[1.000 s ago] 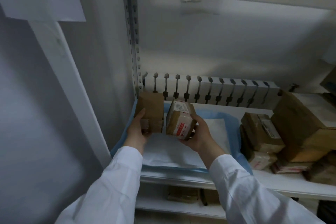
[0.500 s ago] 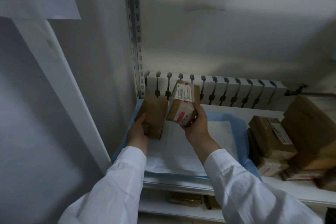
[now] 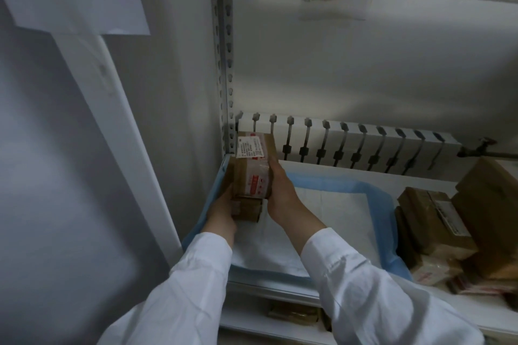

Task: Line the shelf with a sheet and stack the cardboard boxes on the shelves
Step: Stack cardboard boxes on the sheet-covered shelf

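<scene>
A white sheet with a blue border (image 3: 330,213) lies on the left part of the white shelf (image 3: 364,173). In the shelf's back left corner a plain brown cardboard box (image 3: 248,209) stands on the sheet. A second brown box with a white label and red-printed tape (image 3: 253,168) sits on top of it. My right hand (image 3: 280,190) grips the labelled box along its right side. My left hand (image 3: 222,210) holds the lower box from the left and front, its fingers partly hidden behind the boxes.
Several brown cardboard boxes (image 3: 437,221) are piled on the shelf's right side, a large one (image 3: 493,199) at the far right. A slotted metal upright (image 3: 224,64) and white wall bound the left. A white radiator (image 3: 350,143) runs behind. More packages (image 3: 294,316) lie on the lower shelf.
My right hand has carried the labelled box left and set it over the plain box in the corner. My left hand stays at the lower box, pushed further toward the corner.
</scene>
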Tool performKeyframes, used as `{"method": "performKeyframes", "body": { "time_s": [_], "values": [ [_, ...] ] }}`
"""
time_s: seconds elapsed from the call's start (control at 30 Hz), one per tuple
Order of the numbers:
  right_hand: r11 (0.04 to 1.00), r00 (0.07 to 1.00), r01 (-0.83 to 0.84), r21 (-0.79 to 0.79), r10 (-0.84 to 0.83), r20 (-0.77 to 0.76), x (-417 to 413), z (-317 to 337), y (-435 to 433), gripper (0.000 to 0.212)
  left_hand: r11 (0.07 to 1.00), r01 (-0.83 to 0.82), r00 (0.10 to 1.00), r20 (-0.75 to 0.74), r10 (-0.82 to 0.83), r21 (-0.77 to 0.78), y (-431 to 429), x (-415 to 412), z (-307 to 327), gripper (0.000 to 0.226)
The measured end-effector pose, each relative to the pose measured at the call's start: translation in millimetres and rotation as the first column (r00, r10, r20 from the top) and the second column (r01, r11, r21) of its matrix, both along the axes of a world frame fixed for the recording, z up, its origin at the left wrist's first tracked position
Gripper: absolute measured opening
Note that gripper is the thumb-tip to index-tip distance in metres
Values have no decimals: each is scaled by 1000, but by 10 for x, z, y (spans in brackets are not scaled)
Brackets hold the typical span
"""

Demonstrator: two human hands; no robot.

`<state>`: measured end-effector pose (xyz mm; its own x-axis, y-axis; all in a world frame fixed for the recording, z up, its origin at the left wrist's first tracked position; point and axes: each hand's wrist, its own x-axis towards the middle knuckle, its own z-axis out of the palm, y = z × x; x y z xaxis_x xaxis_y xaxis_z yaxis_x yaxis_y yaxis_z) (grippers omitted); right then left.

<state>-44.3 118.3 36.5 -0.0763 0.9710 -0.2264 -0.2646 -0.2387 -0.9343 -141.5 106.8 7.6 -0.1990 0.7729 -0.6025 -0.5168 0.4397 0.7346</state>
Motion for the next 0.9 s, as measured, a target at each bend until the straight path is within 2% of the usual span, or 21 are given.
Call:
{"method": "performKeyframes", "body": {
  "time_s": [0.07,0.13,0.2,0.3,0.43,0.63,0.7,0.77,0.83,0.9],
  "values": [
    [999,999,-12,-38,13,40,-61,-19,2,51,998,56,998,22,-57,37,-22,-3,-3,56],
    [998,998,-14,-62,18,62,-124,-9,-5,55,999,12,999,39,-13,35,-70,-16,51,57],
    [997,997,-26,-74,31,73,-171,-12,-14,56,999,-5,1000,-16,5,38,-38,-48,41,56],
    [996,995,-37,-83,45,92,-222,4,-45,58,998,-26,1000,-2,26,61,50,-69,-1,70],
    [992,993,-58,-113,69,98,-221,-4,-74,60,989,-13,998,59,4,148,-22,49,283,51],
    [986,984,-147,-75,154,95,-118,13,-132,56,981,-50,992,123,27,188,-24,72,296,53],
    [987,983,-145,-67,151,101,-121,10,-139,55,984,-44,996,78,31,174,-45,56,292,52],
    [989,984,-137,-56,142,104,-125,21,-138,54,984,-81,995,-44,89,158,-54,43,301,49],
    [989,983,-143,-32,146,114,-135,53,-158,53,974,-56,979,-178,97,221,-23,25,285,51],
    [990,985,-136,-24,138,107,-126,91,-179,51,951,-12,973,-217,83,309,-57,62,373,48]
  ]
}}
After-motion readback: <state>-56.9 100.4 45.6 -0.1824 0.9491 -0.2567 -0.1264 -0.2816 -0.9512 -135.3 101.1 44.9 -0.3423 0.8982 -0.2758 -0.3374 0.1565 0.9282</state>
